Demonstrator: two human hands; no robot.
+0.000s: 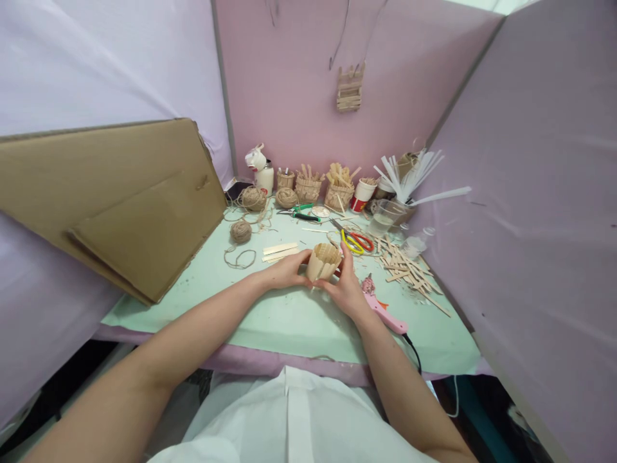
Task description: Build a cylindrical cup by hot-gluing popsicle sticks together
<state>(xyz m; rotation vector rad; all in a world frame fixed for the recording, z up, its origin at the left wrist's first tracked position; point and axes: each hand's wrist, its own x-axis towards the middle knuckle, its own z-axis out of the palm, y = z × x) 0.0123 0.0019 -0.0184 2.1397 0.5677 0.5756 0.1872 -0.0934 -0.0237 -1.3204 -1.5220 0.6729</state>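
Between my two hands, above the middle of the green tabletop, is a small round cup made of wooden craft sticks (324, 262), its open top facing up and toward me. My left hand (290, 269) grips its left side, thumb low at the front. On its right side my right hand (346, 286) is closed, with the thumb near the bottom and a finger up along the wall. A pink hot glue gun (384, 313) lies just right of my right hand. Several flat sticks (279, 252) lie beyond my left hand.
Scissors with red and yellow handles (357, 240) lie behind the cup. Loose sticks (407, 267) are heaped at the right, near a plastic cup (383, 217). Twine balls (240, 231) and green-handled pliers (301, 212) lie farther back. A cardboard sheet (139, 206) stands at the left.
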